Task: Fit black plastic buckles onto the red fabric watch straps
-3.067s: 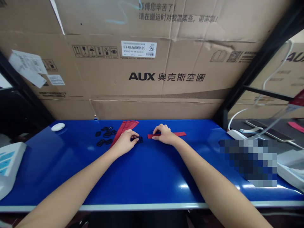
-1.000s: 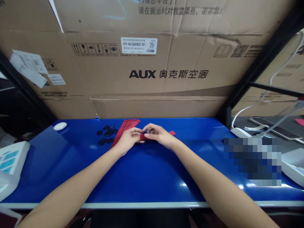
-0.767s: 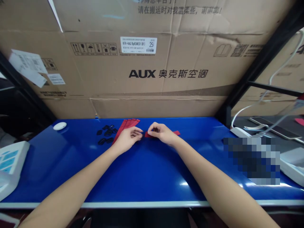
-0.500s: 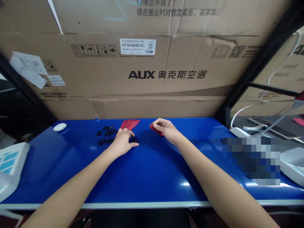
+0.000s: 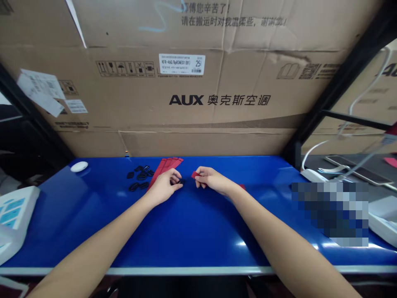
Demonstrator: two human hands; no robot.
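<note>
Between the thumb and fingers of my left hand (image 5: 163, 185) is a small black buckle (image 5: 182, 181). My right hand (image 5: 211, 179) pinches the end of a red fabric strip (image 5: 195, 174), whose other end shows beyond my wrist. The two hands face each other a short gap apart, strip and buckle not touching. Several more red strips (image 5: 167, 164) lie fanned out behind my left hand, which covers part of them. To their left, several loose black buckles (image 5: 142, 175) are scattered on the blue table.
The blue table (image 5: 192, 236) ends at a large cardboard box (image 5: 139, 116). A white round object (image 5: 79, 167) lies at the back left, and a white device (image 5: 18, 221) stands at the left edge. A phone (image 5: 359, 169) and a white cable (image 5: 316, 149) are at the right.
My left hand has lifted slightly and closed on a buckle. My right hand has moved a little left and nearer, bringing the strip's end toward the left hand.
</note>
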